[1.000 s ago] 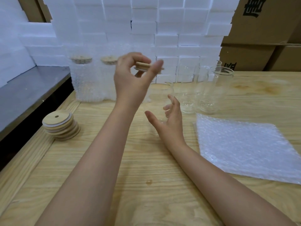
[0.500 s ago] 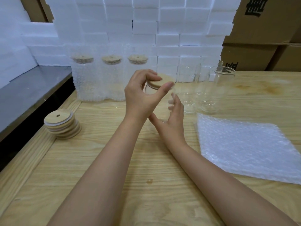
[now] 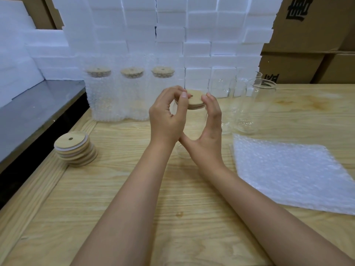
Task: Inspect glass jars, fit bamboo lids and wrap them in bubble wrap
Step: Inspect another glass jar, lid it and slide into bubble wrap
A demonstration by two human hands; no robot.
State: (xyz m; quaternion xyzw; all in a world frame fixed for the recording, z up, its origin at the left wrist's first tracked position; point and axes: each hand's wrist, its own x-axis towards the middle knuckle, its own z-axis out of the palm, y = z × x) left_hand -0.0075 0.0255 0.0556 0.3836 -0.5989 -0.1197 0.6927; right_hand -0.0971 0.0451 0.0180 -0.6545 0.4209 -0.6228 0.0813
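Note:
A clear glass jar [image 3: 182, 152] stands upright on the wooden table [image 3: 134, 198], mostly hidden behind my hands. A round bamboo lid [image 3: 195, 101] sits on its mouth. My left hand [image 3: 167, 116] pinches the lid's left edge between thumb and fingers. My right hand [image 3: 207, 131] wraps around the jar's right side, fingertips up at the lid's rim. A flat sheet of bubble wrap [image 3: 288, 173] lies to the right of the jar.
Three wrapped, lidded jars [image 3: 132, 96] stand in a row at the back left. Bare glass jars [image 3: 255, 106] stand at the back right. A stack of bamboo lids [image 3: 75, 150] sits at the left. White foam blocks [image 3: 172, 35] and cardboard boxes [image 3: 307, 35] line the back.
My left hand came down from head height with the lid and set it on the jar's mouth. My right hand closed in around the jar's side.

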